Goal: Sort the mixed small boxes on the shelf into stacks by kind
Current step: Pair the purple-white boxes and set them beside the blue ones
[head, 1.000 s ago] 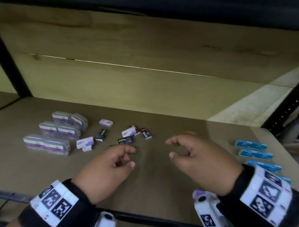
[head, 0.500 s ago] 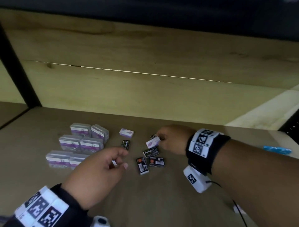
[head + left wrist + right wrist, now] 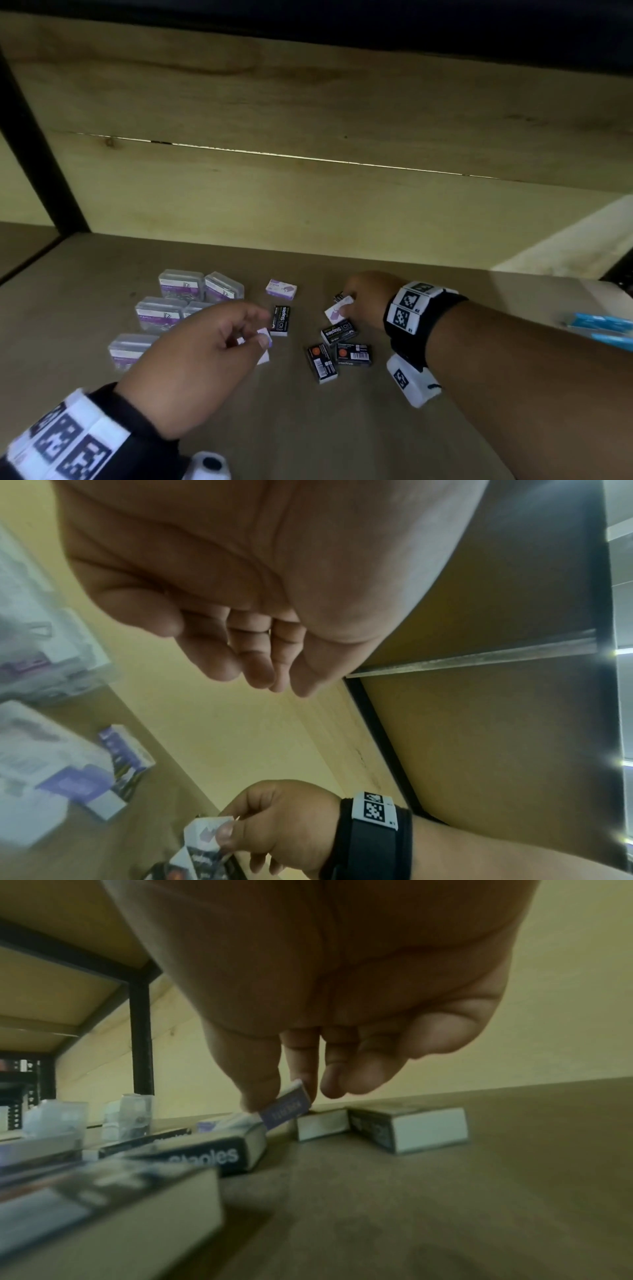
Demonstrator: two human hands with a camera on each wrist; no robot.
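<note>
Small boxes lie mixed on the brown shelf (image 3: 342,428). My right hand (image 3: 344,305) pinches a white and purple box (image 3: 337,310) between thumb and fingers; in the right wrist view this white and purple box (image 3: 286,1108) is tilted, one end raised. Beside it lie several black staples boxes (image 3: 339,334), two of them with orange dots (image 3: 322,363). Another black box (image 3: 281,320) and a purple box (image 3: 281,289) lie further left. My left hand (image 3: 253,329) hovers with loosely curled fingers (image 3: 253,666), holding nothing, over a white and purple box (image 3: 82,785).
Several clear plastic cases with purple labels (image 3: 181,284) stand grouped at the left. Blue boxes (image 3: 603,325) lie at the far right. A black upright post (image 3: 34,154) and the wooden back panel (image 3: 308,205) bound the shelf.
My right hand reached from the right over to the mixed boxes and took hold of the white and purple box. My left hand moved a little forward.
</note>
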